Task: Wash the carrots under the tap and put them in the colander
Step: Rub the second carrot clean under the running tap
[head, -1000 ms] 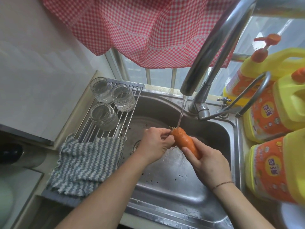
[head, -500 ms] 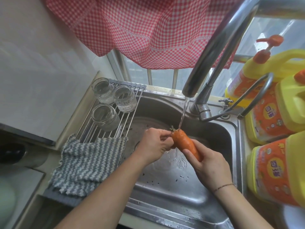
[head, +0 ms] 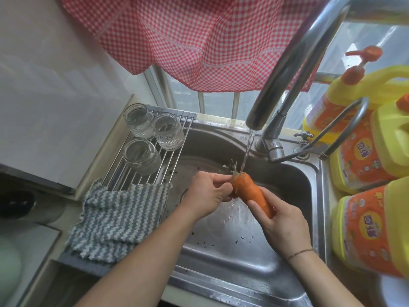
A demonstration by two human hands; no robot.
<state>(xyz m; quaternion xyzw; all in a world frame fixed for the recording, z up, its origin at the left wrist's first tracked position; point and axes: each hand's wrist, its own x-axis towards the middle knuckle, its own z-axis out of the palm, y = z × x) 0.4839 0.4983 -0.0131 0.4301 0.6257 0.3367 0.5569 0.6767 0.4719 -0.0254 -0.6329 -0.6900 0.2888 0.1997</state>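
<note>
An orange carrot (head: 250,191) is held over the steel sink (head: 232,247), its thick top end under the thin stream from the tap (head: 285,69). My right hand (head: 281,227) grips the carrot's lower, thinner half from below. My left hand (head: 207,193) pinches the thick end with curled fingers, right where the water hits and splashes. No colander is in view.
A wire rack (head: 163,160) on the sink's left side carries three upturned glass jars (head: 141,156) and a grey striped cloth (head: 117,220). Yellow detergent jugs (head: 374,229) crowd the right edge. A red checked curtain (head: 199,41) hangs behind the tap.
The carrot has shifted slightly so the stream now strikes its top end and splashes. Both hands keep their hold.
</note>
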